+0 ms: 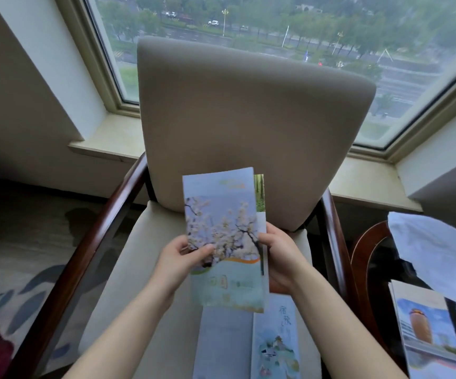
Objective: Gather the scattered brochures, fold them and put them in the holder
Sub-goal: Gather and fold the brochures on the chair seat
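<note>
Left grip [179, 259] and right grip [278, 255] pinch glossy rectangular blossom brochure [222, 236], padded beige armchair [248, 127], flat unfolded brochure [248, 343] on seat

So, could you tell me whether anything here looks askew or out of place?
The blossom brochure held by the left hand and right hand is not folded flush: a green-edged panel sticks out behind its right edge. A second brochure lies open on the chair seat.

Character 宿 on seat brochure [274, 343], other print blurred
</note>
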Motion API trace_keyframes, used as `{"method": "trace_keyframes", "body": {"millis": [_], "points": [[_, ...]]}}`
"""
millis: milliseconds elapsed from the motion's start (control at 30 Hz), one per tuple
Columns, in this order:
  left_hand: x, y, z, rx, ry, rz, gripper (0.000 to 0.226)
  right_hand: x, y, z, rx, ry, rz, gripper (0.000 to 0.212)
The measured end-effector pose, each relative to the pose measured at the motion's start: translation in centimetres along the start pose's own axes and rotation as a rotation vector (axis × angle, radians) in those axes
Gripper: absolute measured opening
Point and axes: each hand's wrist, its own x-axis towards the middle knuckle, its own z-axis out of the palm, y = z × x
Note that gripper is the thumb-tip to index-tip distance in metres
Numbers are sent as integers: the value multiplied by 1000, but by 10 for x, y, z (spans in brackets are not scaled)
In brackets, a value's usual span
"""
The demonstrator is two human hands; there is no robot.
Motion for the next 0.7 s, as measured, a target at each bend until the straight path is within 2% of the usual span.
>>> {"method": "trace_keyframes", "body": {"millis": [133, 233, 300, 367, 433, 467, 533, 567, 633, 700], "points": [[-1, 4, 12, -46, -35, -49, 14, -7, -2, 4, 131, -99, 14, 39], [-3, 4, 8, -69, -9, -46, 24, -11, -3, 8, 76, -105, -13, 35], [-4, 6, 2, -82, 36, -48, 37, -11, -3, 9, -136, 13, -89, 27], [-3, 8, -6, -82, 76, -44, 49, -9, -3, 4, -325, 261, -186, 27], [-3, 12, -14, -86, 92, -44, 57, -8, 0, -3, -332, 434, -178, 40], [-2, 14, -17, -88, 99, -47, 60, -9, 2, -4, -288, 419, -94, 47], [-3, 17, -19, -88, 106, -57, 58, -12, 8, -2, -181, 276, 111, 47], [-4, 18, -16, -80, 107, -65, 52, -14, 11, 1, -163, 211, 150, 41], [-6, 24, 0, -55, 92, -75, 39, -14, 12, 2, -237, 182, 85, 30], [-6, 37, 27, -28, 59, -53, 33, -15, 0, 3, -319, 312, -12, 39]]}}
